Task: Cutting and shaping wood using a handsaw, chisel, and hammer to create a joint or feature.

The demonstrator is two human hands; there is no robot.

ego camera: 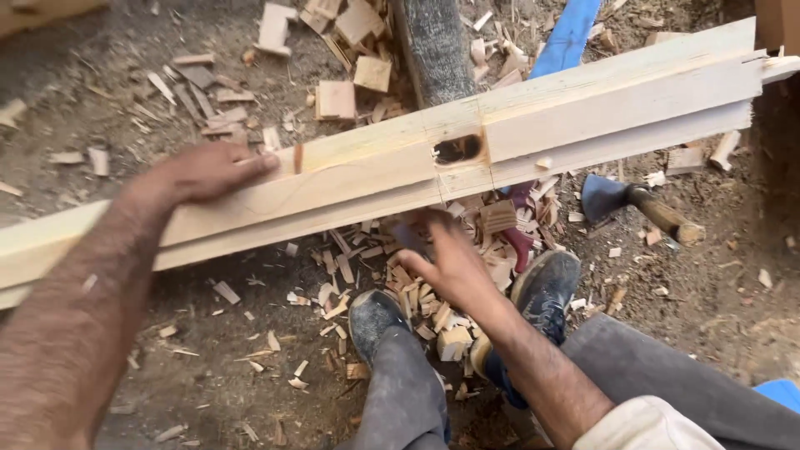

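Note:
A long pale wooden beam (583,108) lies slantwise across the ground, with a rough mortise hole (457,148) cut in its middle. My left hand (208,171) lies flat on the beam's top, left of the hole, fingers stretched out. My right hand (446,262) is down below the beam among the wood chips (417,300), blurred, its fingers curled near a dark object that I cannot make out. My two dark shoes (375,321) (546,287) stand in the chips on either side of that hand.
A small axe with a wooden handle (637,204) lies on the dirt right of the shoes. A red handle (521,243) pokes out of the chips. Behind the beam are a grey block (437,50), a blue strip (568,37) and several wood offcuts (336,98).

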